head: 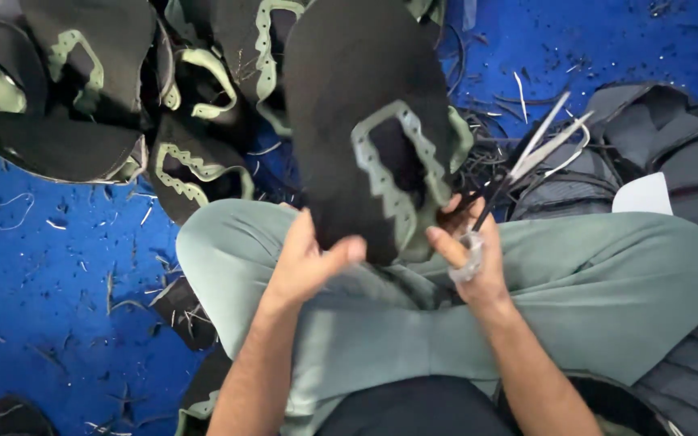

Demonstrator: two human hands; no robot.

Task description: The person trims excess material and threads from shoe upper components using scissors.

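Observation:
I hold up a black shoe-upper piece (349,97) with a pale green, zigzag-edged trim around its opening. My left hand (309,258) pinches its lower edge with thumb and fingers. My right hand (470,250) grips the piece's right side and also holds metal thread snips (535,153), whose blades point up and to the right. A whitish wrap circles one finger of the right hand. My crossed legs in grey-green trousers (607,282) lie beneath both hands.
A pile of similar black and green pieces (107,105) lies at the upper left on the blue floor (58,291). Dark grey pieces (672,137) are stacked at the right with a white card (644,195). Thread and trim scraps litter the floor.

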